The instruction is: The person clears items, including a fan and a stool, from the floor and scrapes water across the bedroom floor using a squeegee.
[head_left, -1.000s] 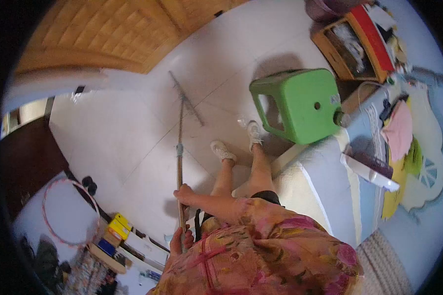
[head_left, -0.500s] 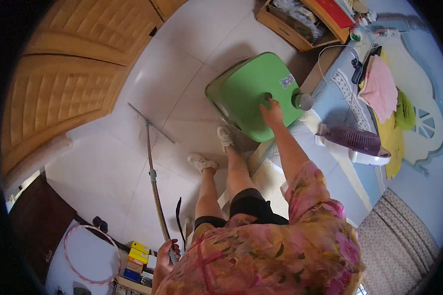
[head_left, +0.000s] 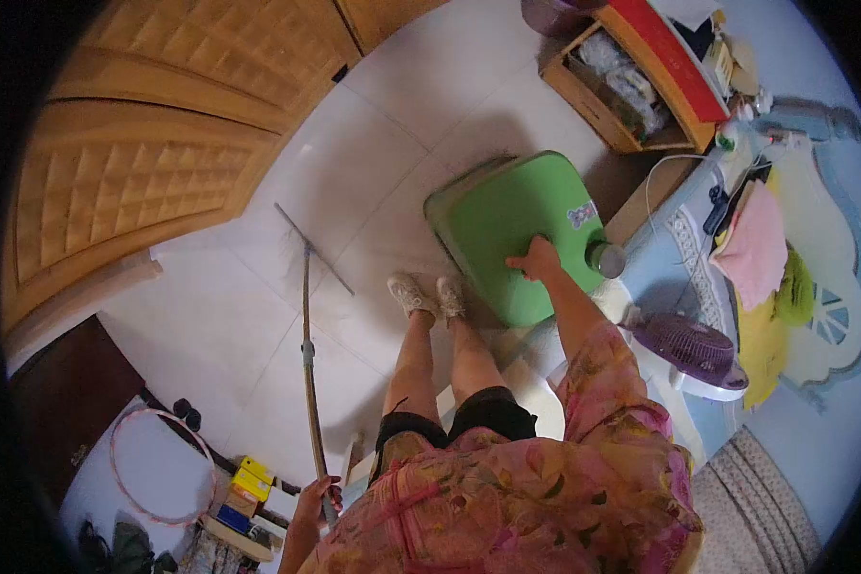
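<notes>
My left hand [head_left: 318,497] is closed around the upper part of a long pole [head_left: 309,392]. At the pole's far end, a thin broom head [head_left: 314,251] rests on the tiled floor. My right hand [head_left: 538,260] is on the top of a green plastic stool [head_left: 507,215], over its middle, one finger pointing left and the others curled down. The hole seen there earlier is hidden beneath this hand. A round metal-coloured lid or jar [head_left: 606,259] sits at the stool's right edge.
Wooden cabinet doors [head_left: 163,158] line the upper left. A bed [head_left: 679,277] on the right carries a purple fan [head_left: 689,346] and a pink cloth [head_left: 754,247]. An orange cabinet [head_left: 631,81] stands at the upper right, a hoop [head_left: 115,450] and boxes [head_left: 249,481] at the lower left.
My right hand has left the pole and come onto the stool top. The stool now stands turned, and my feet are closer together. The broom head has shifted left and down in view.
</notes>
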### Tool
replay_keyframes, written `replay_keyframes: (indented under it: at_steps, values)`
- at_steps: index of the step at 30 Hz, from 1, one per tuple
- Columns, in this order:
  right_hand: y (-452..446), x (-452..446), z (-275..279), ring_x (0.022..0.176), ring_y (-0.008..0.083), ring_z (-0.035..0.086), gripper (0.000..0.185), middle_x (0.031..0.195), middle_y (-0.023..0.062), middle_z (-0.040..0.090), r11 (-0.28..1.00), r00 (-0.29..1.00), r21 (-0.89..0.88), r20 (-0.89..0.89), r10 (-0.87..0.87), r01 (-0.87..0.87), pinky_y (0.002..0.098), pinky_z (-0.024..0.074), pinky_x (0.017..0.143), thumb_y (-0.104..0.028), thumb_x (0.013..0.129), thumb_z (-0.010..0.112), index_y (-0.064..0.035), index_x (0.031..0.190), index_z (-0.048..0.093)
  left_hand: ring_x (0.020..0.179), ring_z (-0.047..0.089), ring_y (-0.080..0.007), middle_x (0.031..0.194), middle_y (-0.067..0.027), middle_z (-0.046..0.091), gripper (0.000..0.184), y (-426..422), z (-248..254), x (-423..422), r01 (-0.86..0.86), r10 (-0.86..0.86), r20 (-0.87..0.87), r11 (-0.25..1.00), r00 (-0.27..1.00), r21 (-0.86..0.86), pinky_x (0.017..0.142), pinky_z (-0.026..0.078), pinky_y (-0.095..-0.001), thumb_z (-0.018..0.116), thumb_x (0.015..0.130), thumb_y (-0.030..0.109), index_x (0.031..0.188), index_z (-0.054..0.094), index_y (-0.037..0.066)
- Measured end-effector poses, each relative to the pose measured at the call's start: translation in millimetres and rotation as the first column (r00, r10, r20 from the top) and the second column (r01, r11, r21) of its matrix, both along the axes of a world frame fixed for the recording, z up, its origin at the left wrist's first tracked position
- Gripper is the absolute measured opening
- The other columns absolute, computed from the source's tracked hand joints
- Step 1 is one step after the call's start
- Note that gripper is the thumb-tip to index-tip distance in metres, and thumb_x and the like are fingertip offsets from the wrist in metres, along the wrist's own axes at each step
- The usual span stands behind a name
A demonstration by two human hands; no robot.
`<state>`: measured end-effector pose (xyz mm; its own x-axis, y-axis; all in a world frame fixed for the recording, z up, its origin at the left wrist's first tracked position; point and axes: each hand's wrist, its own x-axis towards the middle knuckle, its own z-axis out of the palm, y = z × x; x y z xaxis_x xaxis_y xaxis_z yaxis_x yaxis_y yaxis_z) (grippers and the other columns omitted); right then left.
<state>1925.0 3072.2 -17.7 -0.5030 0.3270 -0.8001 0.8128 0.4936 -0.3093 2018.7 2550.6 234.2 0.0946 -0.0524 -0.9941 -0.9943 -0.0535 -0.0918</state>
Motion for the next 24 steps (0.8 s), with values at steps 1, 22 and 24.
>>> replay_keyframes:
  at_steps: [1,22,24]
  values:
    - [-1,-10,12,0.038,0.0182,0.05,0.048,0.052,0.0132,0.05,1.0,1.0,-0.003,0.012,0.005,-0.005,0.0289,0.0419,0.035,-0.026,0.059,0.071,0.0058,0.076,0.038,0.05,0.043,-0.0141,0.06,-0.0057,0.047,0.031,-8,-1,4,-0.006,0.006,0.012,1.0,1.0,0.012,0.044,0.036,-0.0264,0.052,0.076,0.025,0.09,0.048,-0.002]
    - [108,-416,48,0.043,0.0196,0.052,0.049,0.058,0.0141,0.053,0.928,0.931,0.154,-0.087,0.355,-0.34,0.0308,0.0436,0.036,-0.034,0.058,0.07,0.009,0.07,0.049,0.045,0.044,-0.0168,0.056,-0.0057,0.046,0.021,80,7,-57,-0.075,0.089,0.104,0.988,0.991,-0.132,0.041,0.038,-0.0303,0.052,0.076,0.021,0.084,0.049,0.002]
    - [124,-451,24,0.045,0.02,0.052,0.047,0.06,0.0134,0.053,0.925,0.915,0.1,-0.138,0.378,-0.367,0.0318,0.0436,0.038,-0.036,0.058,0.069,0.0067,0.065,0.051,0.044,0.044,-0.0166,0.055,-0.0058,0.046,0.02,94,-4,-52,-0.088,0.101,0.103,0.989,0.99,-0.116,0.041,0.039,-0.03,0.051,0.076,0.02,0.083,0.049,0.001]
